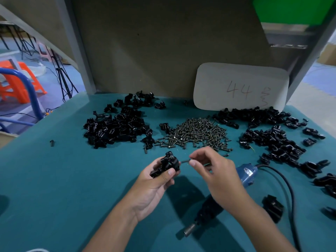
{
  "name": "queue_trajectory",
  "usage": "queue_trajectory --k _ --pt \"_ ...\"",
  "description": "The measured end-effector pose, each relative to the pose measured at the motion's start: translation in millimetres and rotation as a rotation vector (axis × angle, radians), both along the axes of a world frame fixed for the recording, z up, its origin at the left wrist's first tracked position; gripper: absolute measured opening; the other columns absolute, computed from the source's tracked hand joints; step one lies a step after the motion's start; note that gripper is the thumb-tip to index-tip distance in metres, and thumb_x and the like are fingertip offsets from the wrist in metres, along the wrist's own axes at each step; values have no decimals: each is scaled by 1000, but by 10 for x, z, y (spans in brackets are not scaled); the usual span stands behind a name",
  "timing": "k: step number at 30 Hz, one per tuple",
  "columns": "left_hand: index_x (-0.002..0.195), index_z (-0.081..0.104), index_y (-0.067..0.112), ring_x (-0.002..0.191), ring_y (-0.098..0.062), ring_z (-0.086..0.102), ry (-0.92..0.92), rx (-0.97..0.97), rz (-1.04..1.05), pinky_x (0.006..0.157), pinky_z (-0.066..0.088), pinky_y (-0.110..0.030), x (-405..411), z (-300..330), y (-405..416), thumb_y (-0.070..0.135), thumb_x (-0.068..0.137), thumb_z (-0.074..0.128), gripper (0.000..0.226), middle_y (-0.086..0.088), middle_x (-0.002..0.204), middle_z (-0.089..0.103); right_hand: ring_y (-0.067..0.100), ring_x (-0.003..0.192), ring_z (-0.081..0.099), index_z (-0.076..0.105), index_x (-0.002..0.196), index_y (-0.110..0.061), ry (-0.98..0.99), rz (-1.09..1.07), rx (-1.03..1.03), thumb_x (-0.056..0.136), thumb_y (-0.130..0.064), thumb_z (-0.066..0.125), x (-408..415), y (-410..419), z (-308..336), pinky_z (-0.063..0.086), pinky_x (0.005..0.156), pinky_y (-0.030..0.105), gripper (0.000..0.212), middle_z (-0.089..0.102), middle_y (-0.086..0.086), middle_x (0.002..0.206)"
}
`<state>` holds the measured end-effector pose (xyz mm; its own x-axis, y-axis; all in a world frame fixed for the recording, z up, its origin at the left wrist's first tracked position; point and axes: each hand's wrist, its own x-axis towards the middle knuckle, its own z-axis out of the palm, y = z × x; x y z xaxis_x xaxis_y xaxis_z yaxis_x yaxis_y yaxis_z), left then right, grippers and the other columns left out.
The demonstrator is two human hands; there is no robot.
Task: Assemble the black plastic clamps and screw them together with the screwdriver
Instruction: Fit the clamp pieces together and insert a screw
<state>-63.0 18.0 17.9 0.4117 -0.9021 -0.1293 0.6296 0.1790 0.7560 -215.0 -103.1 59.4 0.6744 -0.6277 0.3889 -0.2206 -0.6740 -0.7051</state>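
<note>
While the teal table carries the stock, the work sits low and centre. Far left: one stray black part lies alone. Next, the left pile of clamp halves is heaped loosely, pieces touching.

Left hand: fingers and thumb curled round a black clamp, holding it off the table with a screw hole facing right. Judged rigid moulded plastic, light, glossy and thus somewhat slippery; best gripped across the flat flanks, as now, keeping the hole clear.

Behind it, the screw heap lies between the two piles.

Right hand: thumb and forefinger pinched on a single screw, tip pointing at the clamp hole, just beside it, not yet entered. Screw judged small, hard, easy to drop; hold near the head.

Under the right forearm: electric screwdriver lying on the table, bit end toward the near edge, blue rear body and black cable trailing right. Untouched at present.

Right: second clamp pile, with finished-looking pieces scattered toward the edge. A white card marked "44" leans on the backboard.
</note>
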Motion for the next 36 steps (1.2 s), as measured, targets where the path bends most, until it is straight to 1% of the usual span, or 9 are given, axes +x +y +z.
queue_trajectory --k 3,7,15,20,23,25,28,31,36 --pt "117 67 5 100 -21 71 -26 -13 -1 74 57 -20 -7 3 -2 8 70 84 50 -10 111 73 -1 90 65 67 96 -32 -63 -18 -43 92 -31 69 -62 95 -92 44 75 5 4 68 -23 92" --pt "106 75 12 98 -20 71 -87 -25 -19 75 56 -22 -10 10 -8 13 66 85 41 -9 108 72 -3 88 63 68 97 -25 -68 -20 -181 94 -35 63 -57 102 -142 41 76 3 12 65 -22 87" --pt "108 74 10 105 -23 70 -152 3 -51 80 57 -25 -56 33 -6 12 71 84 39 -10 111 73 -3 83 59 66 96 -22 -78 0 -266 95 -28 66 -54 96 -250 40 76 5 6 64 -17 87" --pt "120 64 1 102 -26 67 -167 4 -60 83 58 -28 -56 31 11 2 81 74 40 -16 112 70 8 83 59 67 94 -18 -61 21 -341 96 -24 65 -34 125 -282 48 74 22 8 63 -12 87" --pt "123 60 -2 101 -27 67 -176 10 -52 83 57 -29 -64 33 10 1 79 70 45 -17 112 70 16 83 61 67 92 -15 -46 31 -328 94 -18 69 -26 122 -283 52 73 35 4 64 -9 86" --pt "123 60 -2 101 -26 66 -182 14 -50 82 57 -28 -76 35 3 1 78 69 46 -16 111 70 17 83 61 67 92 -15 -28 32 -307 94 -17 70 -30 117 -281 53 72 38 5 64 -9 86" --pt "123 60 -2 102 -26 65 -186 15 -59 81 56 -27 -91 39 1 2 78 69 46 -15 110 70 16 82 58 64 91 -15 -22 29 -290 97 -27 63 -34 137 -279 51 70 37 13 61 -9 86" --pt "125 60 -2 105 -26 65 -187 20 -65 84 56 -28 -92 43 8 2 79 69 47 -16 112 70 15 81 51 57 90 -18 31 6 -298 101 -41 45 -26 165 -268 46 69 34 28 54 -11 85" --pt "126 59 -2 102 -23 65 -185 5 -73 82 56 -26 -102 41 11 3 77 72 51 -14 112 70 19 78 43 47 87 -18 94 8 -314 109 -36 34 -43 183 -285 39 70 34 31 45 -9 83"
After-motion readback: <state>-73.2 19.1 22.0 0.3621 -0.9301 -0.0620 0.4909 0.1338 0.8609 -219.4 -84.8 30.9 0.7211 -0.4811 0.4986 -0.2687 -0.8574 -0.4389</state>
